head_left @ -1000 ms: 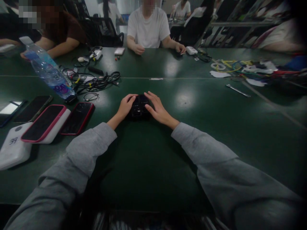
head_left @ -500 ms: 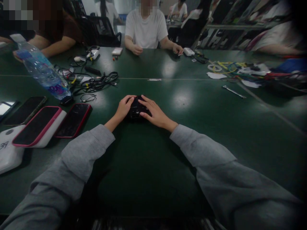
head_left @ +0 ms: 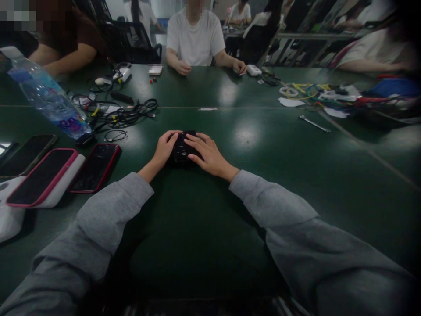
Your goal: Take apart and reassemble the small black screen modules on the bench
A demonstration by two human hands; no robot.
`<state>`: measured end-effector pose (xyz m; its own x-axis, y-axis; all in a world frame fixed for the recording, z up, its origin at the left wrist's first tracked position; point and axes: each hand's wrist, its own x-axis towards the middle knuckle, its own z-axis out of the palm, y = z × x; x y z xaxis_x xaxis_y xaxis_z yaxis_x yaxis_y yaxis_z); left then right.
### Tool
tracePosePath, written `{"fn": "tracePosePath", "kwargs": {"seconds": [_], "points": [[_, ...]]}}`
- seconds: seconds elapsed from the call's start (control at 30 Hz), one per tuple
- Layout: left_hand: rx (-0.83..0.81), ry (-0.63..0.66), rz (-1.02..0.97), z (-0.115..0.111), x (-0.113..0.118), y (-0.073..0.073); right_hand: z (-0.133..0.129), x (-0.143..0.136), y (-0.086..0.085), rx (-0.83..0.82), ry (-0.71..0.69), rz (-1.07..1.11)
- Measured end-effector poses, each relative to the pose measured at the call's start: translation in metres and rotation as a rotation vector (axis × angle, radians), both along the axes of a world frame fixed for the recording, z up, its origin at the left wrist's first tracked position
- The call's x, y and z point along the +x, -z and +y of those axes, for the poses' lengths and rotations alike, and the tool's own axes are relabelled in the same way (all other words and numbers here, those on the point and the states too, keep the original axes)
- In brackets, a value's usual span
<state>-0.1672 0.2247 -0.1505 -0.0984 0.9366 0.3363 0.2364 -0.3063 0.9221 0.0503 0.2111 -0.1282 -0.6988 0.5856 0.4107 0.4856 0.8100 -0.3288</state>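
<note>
Centrally placed black device (head_left: 180, 151): on the worktop (head_left: 204, 245), well in from the near edge, partly hidden and too dark for its details to show.
Left hand (head_left: 163, 147): curled round the device's left side, thumb on top.
Right hand (head_left: 210, 154): palm down, fingers loosely spread across the device's right part, touching it.
Phones: a red-cased phone (head_left: 95, 169) lies nearest the left hand; toward the left edge, a pink-rimmed phone (head_left: 42, 177) rests on a white casing (head_left: 66, 183), with a dark phone (head_left: 28, 156) just beyond.
Bottle (head_left: 49, 94): toward the left edge, beyond the phones, a small black case (head_left: 84, 140) near its base.
Cables: black cables (head_left: 131, 113) tangle right of the bottle; coloured wires (head_left: 345, 94) heap toward the far right corner.
Wrench (head_left: 314, 123): right of the right hand, well apart from it.
Far edge: a person in a white T-shirt (head_left: 195, 37) sits opposite, forearms over the worktop.
</note>
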Motion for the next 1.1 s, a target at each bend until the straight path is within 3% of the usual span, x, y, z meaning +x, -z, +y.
{"fn": "tracePosePath", "kwargs": {"seconds": [0.5,0.93,1.1], "points": [[-0.028,-0.011,-0.033,0.0,-0.002,0.001,0.002,0.0,0.0,0.007,-0.064,0.063],[-0.06,0.047,0.009,-0.001,0.002,-0.003,0.002,0.009,0.006,0.03,0.084,0.049],[-0.057,0.054,0.007,0.0,0.001,-0.001,0.0,0.005,0.007,-0.033,0.065,0.072]]}}
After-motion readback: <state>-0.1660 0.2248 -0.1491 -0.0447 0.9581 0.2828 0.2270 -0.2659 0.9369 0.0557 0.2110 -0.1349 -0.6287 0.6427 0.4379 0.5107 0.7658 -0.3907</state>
